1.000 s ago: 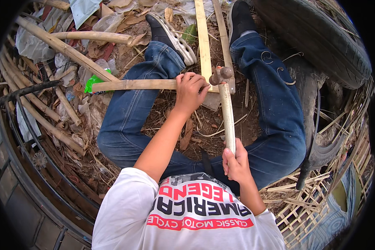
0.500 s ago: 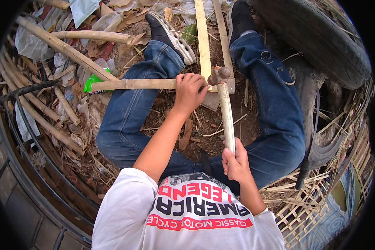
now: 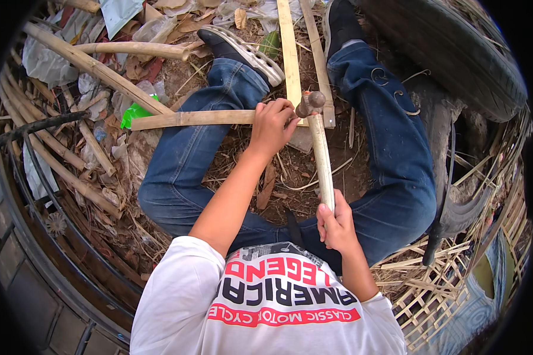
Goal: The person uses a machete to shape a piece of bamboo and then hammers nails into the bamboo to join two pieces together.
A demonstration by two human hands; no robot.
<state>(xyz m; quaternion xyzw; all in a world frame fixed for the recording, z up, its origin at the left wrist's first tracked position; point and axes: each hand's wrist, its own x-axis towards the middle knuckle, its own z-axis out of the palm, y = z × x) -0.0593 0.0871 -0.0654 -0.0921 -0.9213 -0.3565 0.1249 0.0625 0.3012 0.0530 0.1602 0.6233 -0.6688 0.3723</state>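
Note:
My right hand (image 3: 336,223) grips the lower part of a hammer's pale wooden handle (image 3: 323,160). The rusty hammer head (image 3: 311,103) is right beside the fingertips of my left hand (image 3: 273,127). That hand is closed over the right end of a flat bamboo strip (image 3: 189,118), which lies crosswise over my left leg. Its thumb and fingertips are pinched together, and anything small between them is hidden. Under the hammer head, the crosswise strip's end meets a lengthwise pale wooden slat (image 3: 289,53). A second slat (image 3: 320,59) runs alongside, between my feet.
Bamboo poles (image 3: 95,71) and plastic scraps lie at the left, with a green wrapper (image 3: 137,113) near the strip's end. A black metal frame (image 3: 38,171) curves along the left side. A tyre (image 3: 450,53) stands at the upper right, above woven bamboo lattice (image 3: 435,290).
My left shoe has turned slightly, its heel shifting right. The hammer head and left hand have moved only a touch; both hands keep their holds.

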